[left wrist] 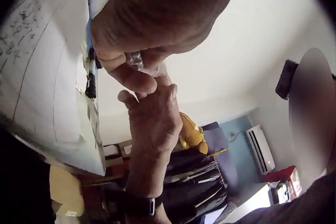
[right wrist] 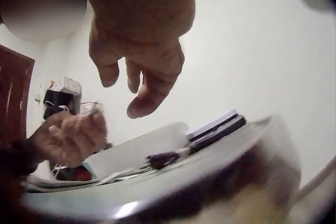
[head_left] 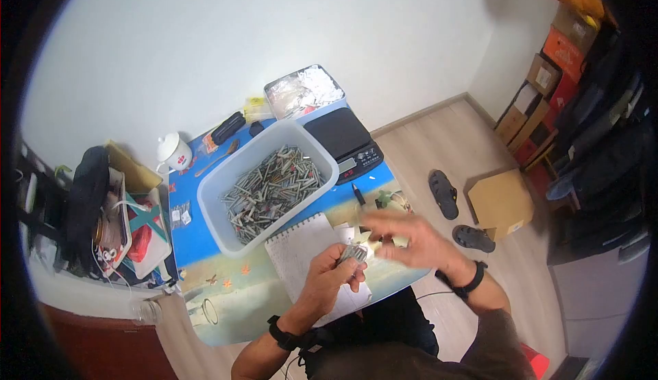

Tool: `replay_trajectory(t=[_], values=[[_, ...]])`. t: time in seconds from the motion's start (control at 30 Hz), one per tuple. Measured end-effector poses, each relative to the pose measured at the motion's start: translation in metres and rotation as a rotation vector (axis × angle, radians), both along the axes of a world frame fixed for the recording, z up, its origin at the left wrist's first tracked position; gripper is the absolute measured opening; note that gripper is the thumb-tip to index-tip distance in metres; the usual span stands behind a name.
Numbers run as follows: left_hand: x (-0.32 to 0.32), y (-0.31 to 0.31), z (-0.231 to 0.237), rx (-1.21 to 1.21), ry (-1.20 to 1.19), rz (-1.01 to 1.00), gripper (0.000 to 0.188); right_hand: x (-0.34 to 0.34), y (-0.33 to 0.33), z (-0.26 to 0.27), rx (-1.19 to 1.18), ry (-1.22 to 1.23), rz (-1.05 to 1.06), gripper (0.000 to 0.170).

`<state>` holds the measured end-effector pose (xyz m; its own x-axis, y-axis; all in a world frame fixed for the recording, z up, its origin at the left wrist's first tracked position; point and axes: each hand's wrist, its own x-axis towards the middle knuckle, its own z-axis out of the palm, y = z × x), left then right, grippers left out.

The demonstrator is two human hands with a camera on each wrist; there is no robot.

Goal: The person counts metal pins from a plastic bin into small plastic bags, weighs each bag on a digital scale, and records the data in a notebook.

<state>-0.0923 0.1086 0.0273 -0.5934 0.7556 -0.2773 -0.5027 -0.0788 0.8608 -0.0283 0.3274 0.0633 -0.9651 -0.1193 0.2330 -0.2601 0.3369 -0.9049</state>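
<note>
"Notebook [head_left: 298,246] under your left hand [head_left: 329,280], but what were those fingers doing?"

"They were curled round a small clear packet [head_left: 353,254], with grey pieces showing through it. I held it above the notebook's right side."

"And your right hand [head_left: 415,239]?"

"Released. Its fingers were loosely bent and gripped nothing, and I had it raised just beside the packet, over some pale paper scraps [head_left: 377,234]."

"Where was the tub [head_left: 211,208]?"

"On the table [head_left: 240,287], beyond the notebook and to its left, holding a heap of slim grey rods [head_left: 271,188]. A black scale [head_left: 337,135] stood beside its right end, and a dark pen [head_left: 358,194] lay nearer me."

"Anything farther off?"

"A white lidded mug [head_left: 175,153] on the tub's left, and a foil-filled container [head_left: 274,99] behind the scale."
</note>
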Motion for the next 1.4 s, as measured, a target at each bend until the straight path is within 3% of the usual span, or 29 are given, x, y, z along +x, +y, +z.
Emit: replay_trajectory(t=[0.07, 0.13, 0.23, 0.67, 0.87, 1.3, 1.37, 1.4], values=[[-0.008, 0.002, 0.002, -0.017, 0.031, -0.006, 0.019, -0.023, 0.022, 0.006, -0.036, -0.087, -0.117, 0.04], [-0.017, 0.002, -0.001, -0.03, 0.063, -0.009, 0.018, -0.053, 0.048, -0.005, 0.381, 0.125, -0.3, 0.034], [-0.032, 0.0, -0.012, -0.014, 0.075, 0.003, 0.017, -0.083, 0.07, -0.024, 0.482, 0.18, -0.367, 0.033], [-0.065, -0.01, -0.023, -0.007, 0.051, -0.135, 0.017, -0.107, 0.063, -0.05, 0.738, 0.031, -0.35, 0.048], [-0.067, -0.011, -0.027, -0.002, 0.089, -0.177, 0.016, -0.108, 0.061, -0.055, 0.807, 0.102, -0.341, 0.052], [-0.068, -0.012, -0.016, -0.077, 0.215, -0.237, 0.016, -0.099, 0.059, -0.054, 0.816, 0.111, -0.356, 0.053], [-0.069, -0.012, -0.02, -0.021, 0.224, -0.228, 0.016, -0.081, 0.058, -0.051, 0.305, 0.126, -0.406, 0.049], [-0.068, -0.012, -0.023, 0.033, 0.22, -0.221, 0.016, -0.069, 0.055, -0.051, 0.305, 0.134, -0.406, 0.049]])
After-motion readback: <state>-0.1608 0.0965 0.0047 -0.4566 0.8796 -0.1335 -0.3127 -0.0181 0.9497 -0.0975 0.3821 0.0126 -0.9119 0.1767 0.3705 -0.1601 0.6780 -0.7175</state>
